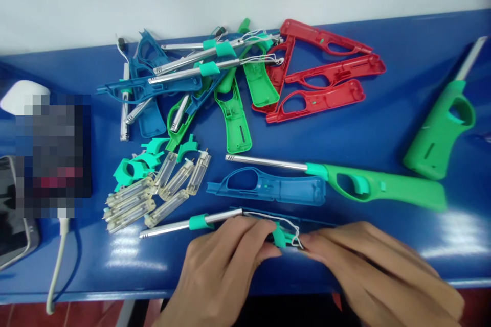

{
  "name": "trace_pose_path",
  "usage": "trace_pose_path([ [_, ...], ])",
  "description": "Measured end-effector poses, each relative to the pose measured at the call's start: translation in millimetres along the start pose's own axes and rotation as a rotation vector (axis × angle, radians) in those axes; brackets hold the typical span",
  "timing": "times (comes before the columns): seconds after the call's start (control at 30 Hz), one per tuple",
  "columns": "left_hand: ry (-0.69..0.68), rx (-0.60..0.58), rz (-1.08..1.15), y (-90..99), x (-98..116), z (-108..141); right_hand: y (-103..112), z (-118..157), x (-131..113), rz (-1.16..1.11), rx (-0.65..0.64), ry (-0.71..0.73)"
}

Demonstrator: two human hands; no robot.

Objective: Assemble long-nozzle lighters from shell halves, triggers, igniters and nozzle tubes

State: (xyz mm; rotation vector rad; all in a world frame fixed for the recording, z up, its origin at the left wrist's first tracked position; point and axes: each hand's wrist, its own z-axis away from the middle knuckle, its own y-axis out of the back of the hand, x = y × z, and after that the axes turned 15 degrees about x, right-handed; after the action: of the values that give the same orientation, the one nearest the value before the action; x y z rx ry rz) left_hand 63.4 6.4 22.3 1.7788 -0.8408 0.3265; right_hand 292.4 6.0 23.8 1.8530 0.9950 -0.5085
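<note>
My left hand (226, 260) is closed, its thumb and fingers pinching a small teal trigger piece (280, 236) near the table's front edge. From the other side, the fingertips of my right hand (374, 265) are pressed together at the end of that piece, where a thin white wire (295, 230) loops. The wire runs back to a silver lighter tube (164, 229) with a teal collar (200, 222), lying left of the hands. Behind my fingers shows the edge of a blue handle half, mostly hidden. A blue handle half (299, 191) lies just beyond.
Assembled green lighters lie behind my right hand (399, 186) and at far right (433, 138). Clear fuel tanks (130, 209) and teal triggers (134, 168) are piled at left. Red handle halves (322, 99), green halves (238, 127) and tubes lie at the back. A phone (11, 225) and cable (59, 260) sit left.
</note>
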Motion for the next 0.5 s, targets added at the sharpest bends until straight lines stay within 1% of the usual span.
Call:
trace_pose_path([
  [0.1,-0.002,-0.006,-0.003,-0.8,0,0,0,2,-4,0.043,0.003,-0.032],
  [0.17,-0.005,0.009,-0.009,-1.0,0,0,-2,3,-6,0.073,0.005,-0.005],
  [0.23,-0.029,0.033,-0.024,-0.9,0,-1,-5,6,-8,0.098,0.043,0.006],
  [0.3,-0.053,0.047,-0.024,-0.5,1,-2,-7,8,-10,0.135,0.097,-0.025],
  [0.33,-0.055,0.052,-0.019,-0.2,1,-3,-9,9,-11,0.153,0.094,-0.034],
  [0.4,-0.057,0.063,-0.012,0.5,2,-5,-11,9,-12,0.206,0.045,-0.029],
  [0.5,-0.062,0.072,-0.05,1.8,3,-9,-13,8,-14,0.292,-0.006,-0.007],
])
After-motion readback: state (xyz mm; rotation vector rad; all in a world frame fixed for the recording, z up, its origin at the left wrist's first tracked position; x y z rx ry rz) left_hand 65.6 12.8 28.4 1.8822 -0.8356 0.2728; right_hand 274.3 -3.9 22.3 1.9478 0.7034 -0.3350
